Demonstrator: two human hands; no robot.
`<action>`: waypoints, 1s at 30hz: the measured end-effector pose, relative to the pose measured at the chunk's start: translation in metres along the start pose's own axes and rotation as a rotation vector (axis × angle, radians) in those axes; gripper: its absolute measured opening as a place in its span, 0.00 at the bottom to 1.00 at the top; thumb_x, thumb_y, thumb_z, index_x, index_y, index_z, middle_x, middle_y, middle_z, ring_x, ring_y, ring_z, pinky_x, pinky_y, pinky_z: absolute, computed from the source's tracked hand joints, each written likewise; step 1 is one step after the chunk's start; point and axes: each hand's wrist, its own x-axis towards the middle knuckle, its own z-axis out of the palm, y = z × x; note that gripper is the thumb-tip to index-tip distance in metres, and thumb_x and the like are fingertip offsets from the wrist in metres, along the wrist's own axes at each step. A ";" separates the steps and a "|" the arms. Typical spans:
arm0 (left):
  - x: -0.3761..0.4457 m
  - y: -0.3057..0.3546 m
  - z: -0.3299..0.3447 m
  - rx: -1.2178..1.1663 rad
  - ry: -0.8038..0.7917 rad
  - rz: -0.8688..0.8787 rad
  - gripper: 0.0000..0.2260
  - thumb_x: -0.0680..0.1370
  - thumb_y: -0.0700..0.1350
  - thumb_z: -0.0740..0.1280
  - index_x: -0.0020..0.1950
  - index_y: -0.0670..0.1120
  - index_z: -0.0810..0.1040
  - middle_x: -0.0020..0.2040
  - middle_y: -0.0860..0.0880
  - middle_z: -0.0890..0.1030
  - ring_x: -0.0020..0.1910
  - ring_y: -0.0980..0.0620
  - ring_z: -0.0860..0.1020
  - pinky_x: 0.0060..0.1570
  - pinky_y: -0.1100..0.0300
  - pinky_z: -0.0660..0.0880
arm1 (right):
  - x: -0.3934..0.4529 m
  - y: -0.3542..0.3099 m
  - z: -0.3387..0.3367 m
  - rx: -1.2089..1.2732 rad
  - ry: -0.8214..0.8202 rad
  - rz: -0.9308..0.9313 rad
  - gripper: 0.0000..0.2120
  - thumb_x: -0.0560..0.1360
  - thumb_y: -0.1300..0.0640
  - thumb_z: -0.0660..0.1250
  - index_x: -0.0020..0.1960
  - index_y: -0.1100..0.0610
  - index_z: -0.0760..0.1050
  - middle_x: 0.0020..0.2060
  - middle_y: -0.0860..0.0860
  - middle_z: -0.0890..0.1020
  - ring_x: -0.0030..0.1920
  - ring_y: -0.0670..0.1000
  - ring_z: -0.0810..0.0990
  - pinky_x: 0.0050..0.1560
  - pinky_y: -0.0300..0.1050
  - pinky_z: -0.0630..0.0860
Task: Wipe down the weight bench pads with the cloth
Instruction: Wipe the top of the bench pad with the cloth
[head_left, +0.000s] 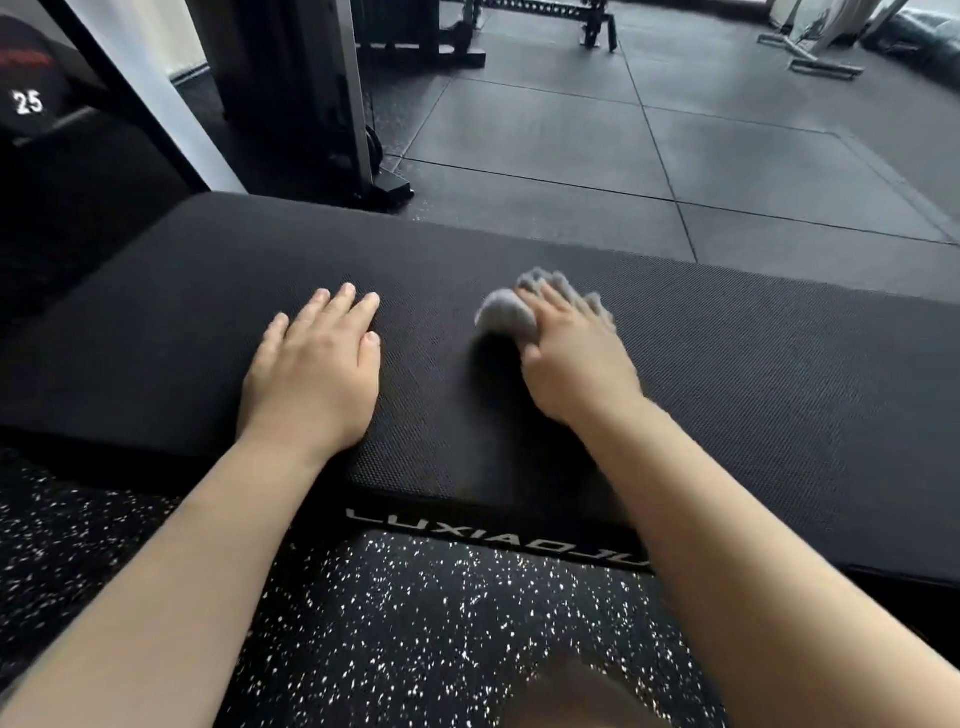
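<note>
Your left hand (317, 369) lies flat, fingers straight, on the black textured bench pad (727, 374). Just beside it, your right hand (571, 358) presses a bunched grey cloth (506, 314) onto the pad.

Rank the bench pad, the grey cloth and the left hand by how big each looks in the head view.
1. Bench pad, by far the largest.
2. Left hand, lying flat on the pad.
3. Grey cloth, bunched and partly hidden under the right hand, so its full size is unsure.
</note>
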 end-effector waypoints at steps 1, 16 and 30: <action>0.001 0.001 0.001 -0.012 0.012 -0.004 0.21 0.83 0.48 0.52 0.76 0.53 0.60 0.78 0.53 0.58 0.77 0.54 0.53 0.74 0.52 0.47 | 0.020 -0.016 0.007 -0.006 -0.008 0.061 0.27 0.78 0.57 0.55 0.77 0.50 0.58 0.78 0.47 0.54 0.78 0.47 0.46 0.76 0.48 0.41; -0.004 -0.029 -0.005 -0.040 0.099 -0.064 0.20 0.81 0.43 0.53 0.73 0.52 0.66 0.76 0.52 0.63 0.76 0.54 0.58 0.74 0.52 0.49 | -0.015 0.004 0.000 0.029 -0.016 -0.060 0.26 0.79 0.57 0.57 0.77 0.47 0.58 0.78 0.43 0.55 0.78 0.44 0.46 0.77 0.49 0.44; -0.006 -0.036 -0.020 -0.495 0.192 -0.224 0.19 0.78 0.43 0.60 0.68 0.52 0.74 0.66 0.54 0.76 0.66 0.53 0.72 0.67 0.55 0.67 | -0.045 -0.030 0.007 0.185 -0.140 -0.405 0.26 0.79 0.52 0.53 0.77 0.45 0.57 0.77 0.39 0.54 0.77 0.39 0.44 0.77 0.44 0.41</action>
